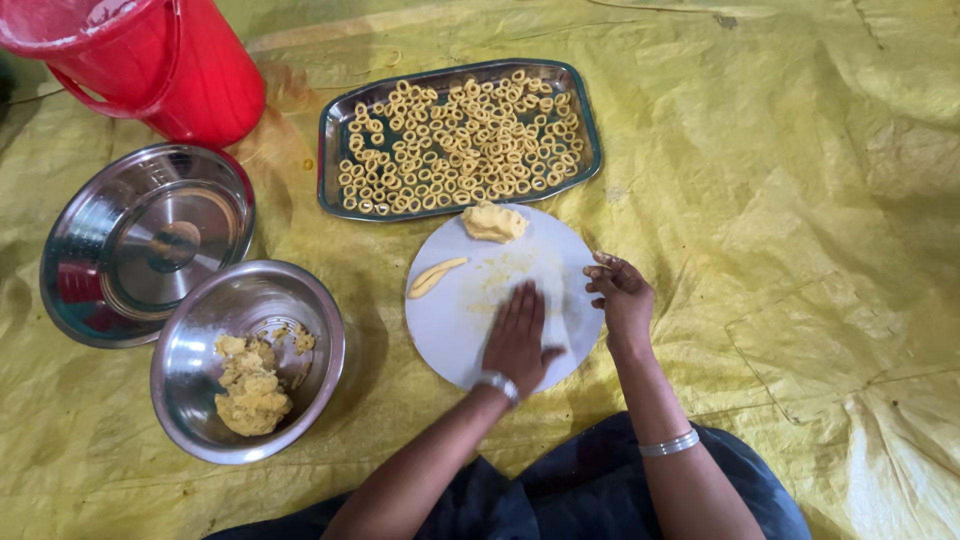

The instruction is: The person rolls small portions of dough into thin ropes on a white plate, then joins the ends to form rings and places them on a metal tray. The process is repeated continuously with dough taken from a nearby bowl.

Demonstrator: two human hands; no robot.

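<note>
My left hand presses flat, fingers together, on the round white board, my right hand grips its right edge with curled fingers, and a pale yellow dough lump sits at its far rim beside a rolled dough strip.

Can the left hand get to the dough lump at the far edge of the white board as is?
Probably yes. The left hand lies flat on the white board, and the board between it and the dough lump holds only crumbs; the rolled strip lies off to the side.
</note>
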